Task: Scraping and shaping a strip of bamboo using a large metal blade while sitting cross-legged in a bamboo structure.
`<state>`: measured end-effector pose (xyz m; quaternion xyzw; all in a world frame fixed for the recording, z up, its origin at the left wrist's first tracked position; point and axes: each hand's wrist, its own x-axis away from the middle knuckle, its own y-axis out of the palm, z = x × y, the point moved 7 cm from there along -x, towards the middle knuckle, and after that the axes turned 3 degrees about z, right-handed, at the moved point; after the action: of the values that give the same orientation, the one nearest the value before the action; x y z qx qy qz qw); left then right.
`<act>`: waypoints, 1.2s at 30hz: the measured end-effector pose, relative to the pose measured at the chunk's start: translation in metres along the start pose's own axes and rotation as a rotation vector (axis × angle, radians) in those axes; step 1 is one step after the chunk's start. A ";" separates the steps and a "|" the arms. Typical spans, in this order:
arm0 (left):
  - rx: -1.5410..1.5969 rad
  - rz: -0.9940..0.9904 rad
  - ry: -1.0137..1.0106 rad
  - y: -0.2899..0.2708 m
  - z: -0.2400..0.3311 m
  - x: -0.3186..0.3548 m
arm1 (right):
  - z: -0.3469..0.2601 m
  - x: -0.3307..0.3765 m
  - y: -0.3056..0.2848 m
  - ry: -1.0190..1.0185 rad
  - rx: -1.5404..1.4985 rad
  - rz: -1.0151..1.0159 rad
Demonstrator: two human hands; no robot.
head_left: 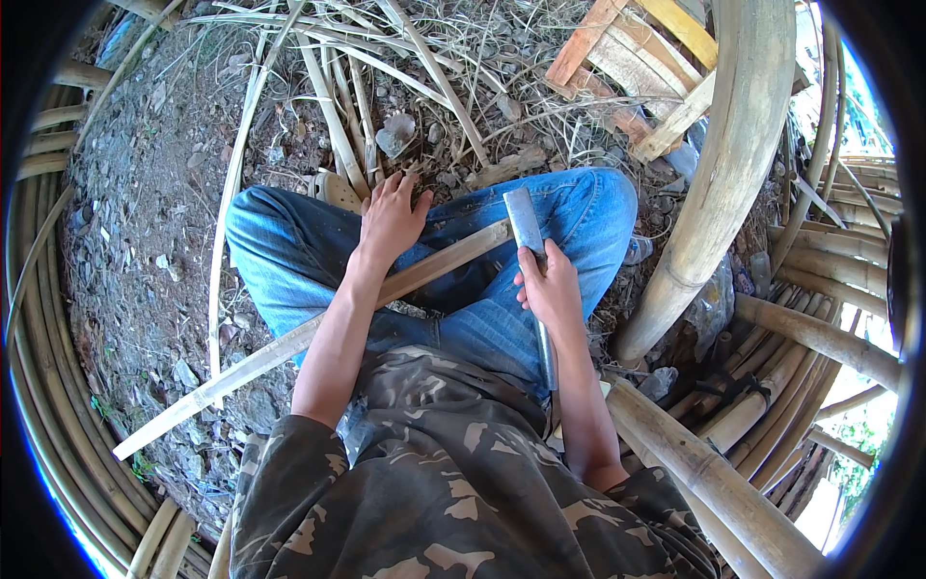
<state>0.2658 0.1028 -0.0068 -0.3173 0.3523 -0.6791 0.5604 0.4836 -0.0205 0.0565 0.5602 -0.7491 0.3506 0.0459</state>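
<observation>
My right hand (550,287) is closed round a long metal tool, which looks like a knife with a broad grey blade (523,222). Its thin shank runs back along my right forearm. My left hand (394,217) reaches forward with its fingers apart, just beyond my crossed legs in blue jeans (280,241). It holds nothing that I can see; its fingertips are close to the ends of several bamboo strips (333,116) on the ground. A split bamboo strip (453,253) lies slantwise across my lap, passing beneath my left forearm, with its far end near the blade.
A thick bamboo pole (719,183) rises close on my right, and another bamboo pole (694,463) lies beside my right hip. Wooden slats (646,63) stand ahead to the right. Stacked bamboo (48,318) curves along the left. Shavings and stones cover the ground (159,193).
</observation>
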 end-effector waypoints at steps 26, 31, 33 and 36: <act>-0.046 -0.047 -0.020 0.005 -0.002 0.002 | 0.003 -0.002 0.000 0.002 0.005 -0.005; -0.048 -0.038 -0.013 0.006 -0.003 0.002 | 0.002 -0.001 0.000 0.018 -0.008 0.002; -0.039 -0.048 -0.020 0.004 -0.002 0.002 | 0.002 -0.001 0.000 0.012 -0.009 0.000; -0.059 -0.071 -0.030 -0.002 0.007 0.003 | 0.003 -0.001 0.000 0.011 -0.010 0.001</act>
<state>0.2700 0.0993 -0.0014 -0.3561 0.3525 -0.6831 0.5314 0.4853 -0.0209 0.0541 0.5576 -0.7509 0.3499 0.0527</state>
